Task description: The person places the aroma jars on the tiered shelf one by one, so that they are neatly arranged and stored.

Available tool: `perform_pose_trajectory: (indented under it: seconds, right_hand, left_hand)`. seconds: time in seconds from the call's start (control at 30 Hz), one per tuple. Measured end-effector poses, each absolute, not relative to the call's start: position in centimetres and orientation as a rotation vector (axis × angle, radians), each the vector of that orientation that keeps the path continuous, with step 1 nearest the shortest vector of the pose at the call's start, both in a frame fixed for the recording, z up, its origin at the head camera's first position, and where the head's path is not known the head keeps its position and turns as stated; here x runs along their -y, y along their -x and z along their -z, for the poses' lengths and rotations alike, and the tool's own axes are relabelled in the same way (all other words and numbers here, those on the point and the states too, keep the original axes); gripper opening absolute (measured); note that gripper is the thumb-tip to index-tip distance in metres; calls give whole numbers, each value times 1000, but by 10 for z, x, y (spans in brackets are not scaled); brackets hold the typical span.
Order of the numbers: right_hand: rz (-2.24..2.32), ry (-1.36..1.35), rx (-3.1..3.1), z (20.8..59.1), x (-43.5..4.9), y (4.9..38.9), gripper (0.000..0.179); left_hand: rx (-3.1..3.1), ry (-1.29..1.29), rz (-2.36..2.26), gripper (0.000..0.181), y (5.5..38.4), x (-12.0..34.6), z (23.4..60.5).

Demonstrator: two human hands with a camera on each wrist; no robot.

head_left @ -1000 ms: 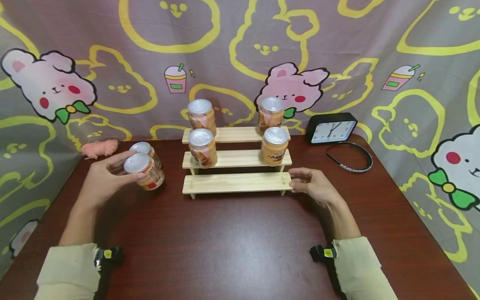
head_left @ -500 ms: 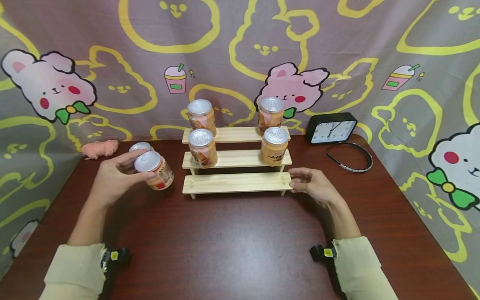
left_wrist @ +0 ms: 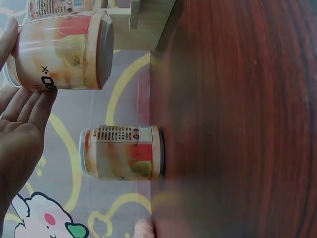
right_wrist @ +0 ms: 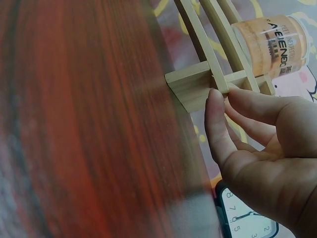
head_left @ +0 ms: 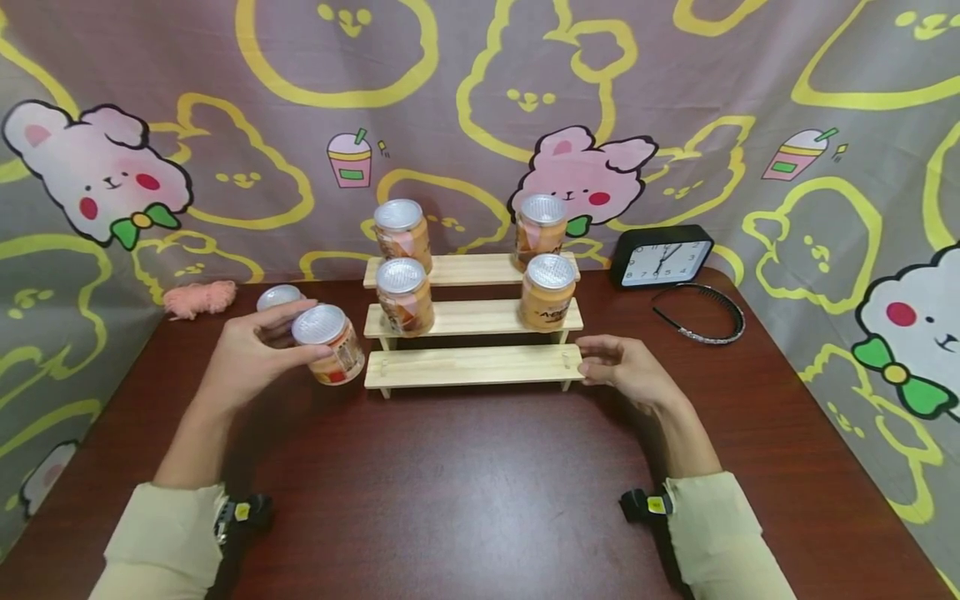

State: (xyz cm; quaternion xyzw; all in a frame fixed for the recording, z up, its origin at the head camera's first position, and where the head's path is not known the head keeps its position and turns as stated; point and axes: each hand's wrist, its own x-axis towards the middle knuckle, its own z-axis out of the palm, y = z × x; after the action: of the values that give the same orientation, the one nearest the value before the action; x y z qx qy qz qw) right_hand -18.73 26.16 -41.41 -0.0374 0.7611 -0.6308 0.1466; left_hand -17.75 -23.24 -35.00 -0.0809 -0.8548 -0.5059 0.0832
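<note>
My left hand (head_left: 251, 354) grips an orange can (head_left: 333, 350) with a silver lid near its top, fingers on one side and thumb on the other. The left wrist view shows this held can (left_wrist: 59, 52) raised off the table and tilted a little. A second can (head_left: 279, 296) stands on the table behind that hand. To the right is a three-tier wooden display rack (head_left: 472, 367); two cans stand on its top tier and two on the middle one, while the lowest tier is bare. My right hand (head_left: 626, 371) pinches the right end of that lowest tier between thumb and fingers.
A black desk clock (head_left: 663, 257) stands at the back right, with a black headband (head_left: 708, 337) lying in front of it. Pink yarn (head_left: 198, 298) lies at the back left. A patterned cloth (head_left: 450, 100) hangs behind the brown table (head_left: 465, 483).
My left hand has carried the held can to the right, from beside the second can to just left of the rack's lowest tier. My right hand has kept its place.
</note>
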Motion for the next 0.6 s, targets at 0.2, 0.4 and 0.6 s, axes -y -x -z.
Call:
perform_pose_trajectory:
  seconds: [0.2,0.4,0.6]
  right_hand:
    - [1810,84,-2190,415,-262,188,48]
    - [1812,84,-2185,414,-262,187,48]
    - [1813,91,-2190,413,-261,188,48]
  left_hand:
    - [2503,312,1555,59,176,223,349]
    - [2472,360,1624,56,175,214,349]
    - [2479,387,1596,56,174,205,348]
